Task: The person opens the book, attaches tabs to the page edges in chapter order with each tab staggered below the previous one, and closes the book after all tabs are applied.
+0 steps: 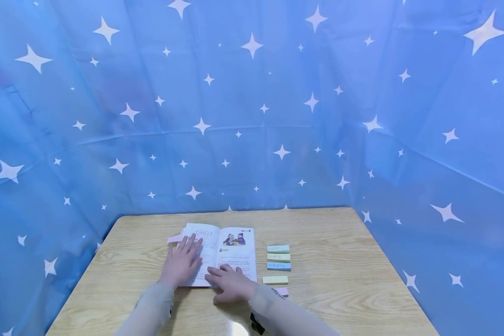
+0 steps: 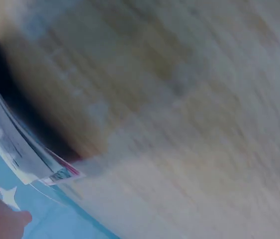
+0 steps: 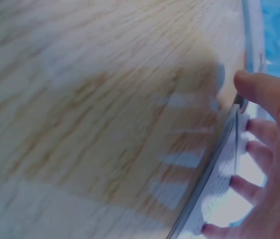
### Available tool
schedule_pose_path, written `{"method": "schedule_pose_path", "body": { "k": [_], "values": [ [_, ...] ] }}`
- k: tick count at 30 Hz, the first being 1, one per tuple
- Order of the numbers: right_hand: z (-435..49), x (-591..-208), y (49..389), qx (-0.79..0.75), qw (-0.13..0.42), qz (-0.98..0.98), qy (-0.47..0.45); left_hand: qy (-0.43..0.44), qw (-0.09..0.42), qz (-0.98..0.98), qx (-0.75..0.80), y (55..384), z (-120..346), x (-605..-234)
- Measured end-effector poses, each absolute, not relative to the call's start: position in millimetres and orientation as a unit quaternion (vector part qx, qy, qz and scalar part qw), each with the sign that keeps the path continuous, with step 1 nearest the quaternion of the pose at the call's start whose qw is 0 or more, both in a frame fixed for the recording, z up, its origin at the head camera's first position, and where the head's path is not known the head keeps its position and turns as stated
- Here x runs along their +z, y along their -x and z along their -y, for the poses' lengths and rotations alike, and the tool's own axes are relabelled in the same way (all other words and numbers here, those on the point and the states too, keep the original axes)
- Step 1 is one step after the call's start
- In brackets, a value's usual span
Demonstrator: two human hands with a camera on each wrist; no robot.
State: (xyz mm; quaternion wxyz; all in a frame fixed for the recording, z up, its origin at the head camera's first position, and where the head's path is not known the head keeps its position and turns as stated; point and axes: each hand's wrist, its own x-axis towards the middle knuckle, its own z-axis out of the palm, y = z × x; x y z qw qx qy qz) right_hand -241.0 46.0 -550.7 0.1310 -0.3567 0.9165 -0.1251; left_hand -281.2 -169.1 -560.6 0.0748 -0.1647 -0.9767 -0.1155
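An illustrated book lies spread on the wooden table, with printed text on both pages and a picture of two figures at the upper right. My left hand rests on the left page with its fingers spread and straight. Over the lower part of the right page, near the fold, lies my right hand, fingers extended. In the right wrist view the fingertips touch the page by the book's lower edge. A pink sticky tab juts out from the book's left side, beside the left hand.
Right of the book, a column of sticky notes lies on the wooden table: a green one, a yellow one and a blue one, all with handwriting. Below them are a yellow pad and a pink pad, partly behind the right sleeve.
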Motion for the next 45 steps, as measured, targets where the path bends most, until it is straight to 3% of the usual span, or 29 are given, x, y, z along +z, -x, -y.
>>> {"method": "schedule_pose_path", "body": {
  "k": [5,13,29,45],
  "values": [
    [-42,-551,241,-0.127,0.147,-0.913,0.358,0.164,0.013,0.98,-0.108,277,168,-567],
    [-39,-549,242,-0.112,0.143,-0.914,0.363,0.149,-0.024,0.981,-0.119,277,171,-576],
    [-37,-544,247,-0.115,0.15,-0.912,0.365,0.141,-0.054,0.978,-0.142,279,171,-572],
    [-43,-556,279,-0.11,0.128,-0.937,0.307,0.143,-0.077,0.975,-0.155,284,168,-583]
  ]
}}
